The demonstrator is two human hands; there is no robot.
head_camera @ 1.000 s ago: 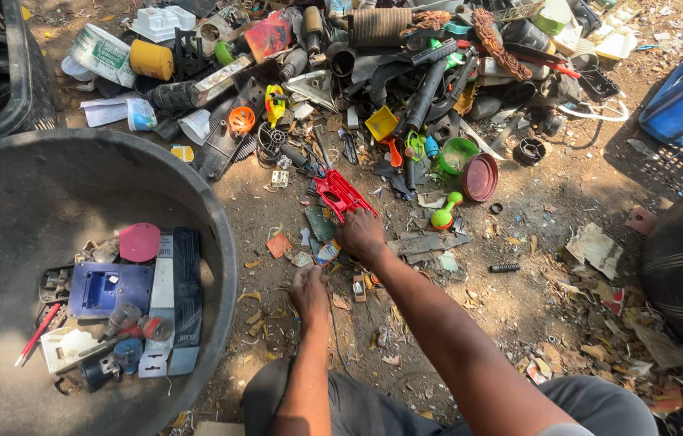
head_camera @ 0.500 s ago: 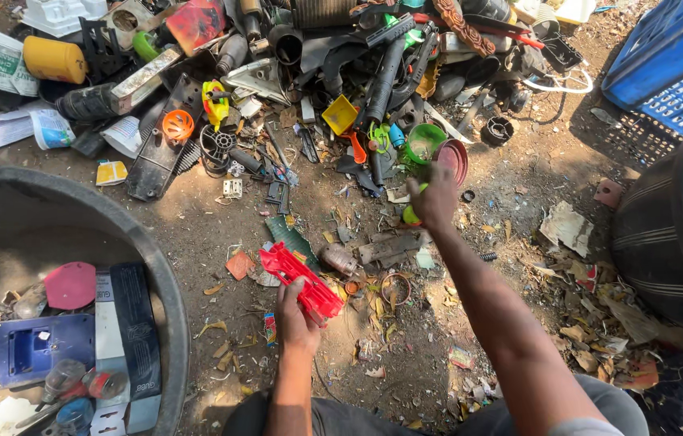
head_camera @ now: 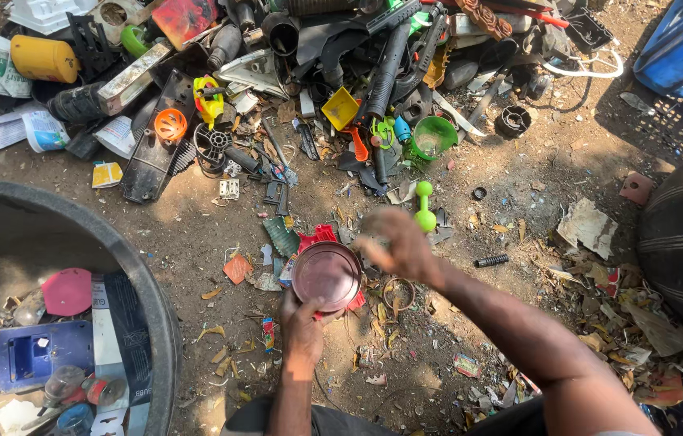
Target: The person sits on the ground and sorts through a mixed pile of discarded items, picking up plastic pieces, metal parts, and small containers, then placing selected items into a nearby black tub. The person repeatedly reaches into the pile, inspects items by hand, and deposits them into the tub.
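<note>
Since earlier, hands (head_camera: 302, 331) gained round maroon lid (head_camera: 326, 275).

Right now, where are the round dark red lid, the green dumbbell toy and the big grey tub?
round dark red lid (head_camera: 327, 275), head view, middle of its face.
green dumbbell toy (head_camera: 424, 205), head view, its shaft.
big grey tub (head_camera: 165, 323), head view, right rim.

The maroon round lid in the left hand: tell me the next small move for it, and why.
Probably swing the left hand sideways and drop the maroon round lid into the big dark tub beside it. The hand grips the lid along with a red plastic piece, the tub already holds sorted plastic bits, and the blurred right hand seems free.
</note>
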